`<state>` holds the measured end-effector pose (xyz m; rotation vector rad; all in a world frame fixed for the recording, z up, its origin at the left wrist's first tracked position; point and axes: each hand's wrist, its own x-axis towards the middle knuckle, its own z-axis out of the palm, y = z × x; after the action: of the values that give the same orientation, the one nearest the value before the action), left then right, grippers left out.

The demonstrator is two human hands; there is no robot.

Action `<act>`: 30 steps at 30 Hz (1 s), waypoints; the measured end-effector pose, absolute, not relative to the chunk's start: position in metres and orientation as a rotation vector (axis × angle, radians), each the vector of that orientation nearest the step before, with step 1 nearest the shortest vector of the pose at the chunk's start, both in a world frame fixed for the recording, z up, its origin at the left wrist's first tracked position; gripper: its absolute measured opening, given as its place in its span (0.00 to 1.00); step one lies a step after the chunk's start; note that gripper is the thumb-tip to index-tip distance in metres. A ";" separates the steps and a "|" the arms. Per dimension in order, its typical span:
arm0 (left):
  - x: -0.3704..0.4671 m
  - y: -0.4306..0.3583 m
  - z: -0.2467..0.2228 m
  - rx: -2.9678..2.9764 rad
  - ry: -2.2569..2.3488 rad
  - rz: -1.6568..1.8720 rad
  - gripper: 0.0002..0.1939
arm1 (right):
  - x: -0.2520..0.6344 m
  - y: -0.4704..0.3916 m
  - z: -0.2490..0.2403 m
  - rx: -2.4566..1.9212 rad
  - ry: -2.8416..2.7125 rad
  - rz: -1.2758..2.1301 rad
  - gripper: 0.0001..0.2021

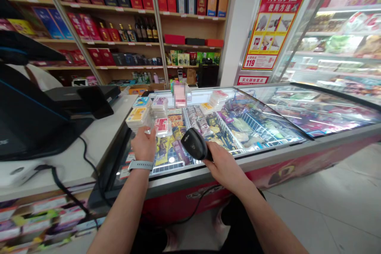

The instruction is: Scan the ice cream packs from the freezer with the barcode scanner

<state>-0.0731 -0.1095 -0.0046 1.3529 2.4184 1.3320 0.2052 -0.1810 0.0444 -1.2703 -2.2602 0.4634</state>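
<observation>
My right hand [222,164] grips a black handheld barcode scanner [193,143] by its handle, its head tilted up and to the left above the freezer's glass top. A cable hangs below it. At the near edge of several stacked clear plastic packs is my left hand [143,143], with a grey watch band on the wrist. Its fingers are curled, and whatever they hold is hidden. The stacks include a yellow-labelled pack [137,114], a blue-labelled pack [141,102] and a purple-labelled pack [160,102]. Right beside the left hand lies a red-labelled pack [162,126].
Another pack stack [216,99] stands farther back on the chest freezer [250,162], which has frozen goods and wire baskets inside. To the left, a checkout counter [113,127] bears a black terminal [32,115] with trailing cables. Shelves of boxes [143,10] line the back wall.
</observation>
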 end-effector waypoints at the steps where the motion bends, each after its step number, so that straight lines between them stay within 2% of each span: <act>1: -0.070 -0.111 -0.003 1.390 2.515 1.288 0.20 | 0.206 -0.181 0.044 -1.273 -2.260 0.465 0.16; 3: -0.064 -0.115 -0.001 1.605 2.642 1.265 0.20 | 0.207 -0.181 0.044 -1.277 -2.258 0.469 0.17; 5: -0.060 -0.118 -0.001 1.980 2.567 1.261 0.20 | 0.209 -0.181 0.044 -1.280 -2.252 0.474 0.17; 9: -0.058 -0.115 -0.003 2.430 2.417 1.000 0.17 | 0.214 -0.183 0.043 -1.293 -2.235 0.482 0.17; 14: -0.062 -0.102 -0.001 2.445 2.391 0.878 0.13 | 0.220 -0.184 0.041 -1.310 -2.213 0.497 0.18; 22: -0.054 -0.098 0.001 2.519 2.406 0.803 0.15 | 0.227 -0.184 0.036 -1.309 -2.198 0.490 0.18; 26: -0.044 -0.101 0.002 2.569 2.381 0.914 0.17 | 0.229 -0.184 0.036 -1.311 -2.184 0.491 0.18; 30: -0.023 -0.093 0.008 2.474 2.152 1.017 0.17 | 0.235 -0.185 0.037 -1.370 -2.151 0.490 0.18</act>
<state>-0.0228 -0.0925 0.0084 2.4744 2.1521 1.0171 0.2352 -0.1852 0.0373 -1.3698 -2.1514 0.4899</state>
